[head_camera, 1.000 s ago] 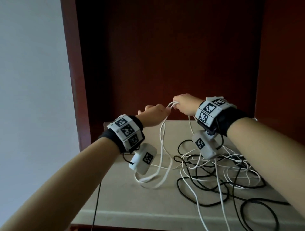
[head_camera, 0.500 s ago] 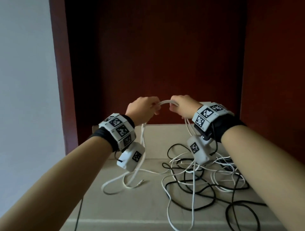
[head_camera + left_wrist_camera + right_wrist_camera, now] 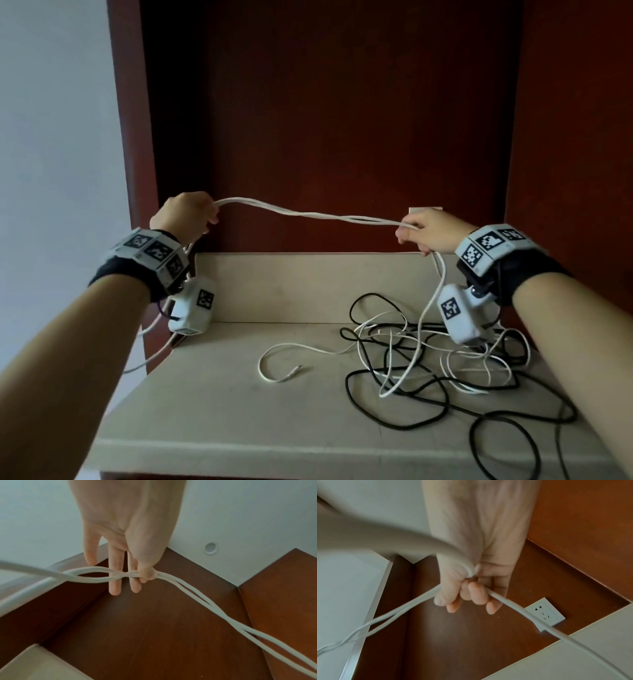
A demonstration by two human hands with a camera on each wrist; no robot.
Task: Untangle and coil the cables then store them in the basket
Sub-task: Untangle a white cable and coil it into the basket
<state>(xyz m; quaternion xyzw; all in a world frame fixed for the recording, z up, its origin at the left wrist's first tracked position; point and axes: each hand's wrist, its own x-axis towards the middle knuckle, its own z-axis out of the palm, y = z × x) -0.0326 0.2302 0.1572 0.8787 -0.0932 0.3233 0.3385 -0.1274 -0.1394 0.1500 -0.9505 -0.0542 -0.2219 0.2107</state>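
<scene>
White rubbery doubled cable stretches between the hands, left hand pinching its loop end, right hand curled round both strands. Untangling seems under way; next, probably pull its tail free of the black-and-white tangle on the beige bench below the right hand

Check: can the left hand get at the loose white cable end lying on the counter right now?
Probably not yet: the left hand pinches the doubled white cable. The path to the loose end on the counter looks unobstructed.
</scene>
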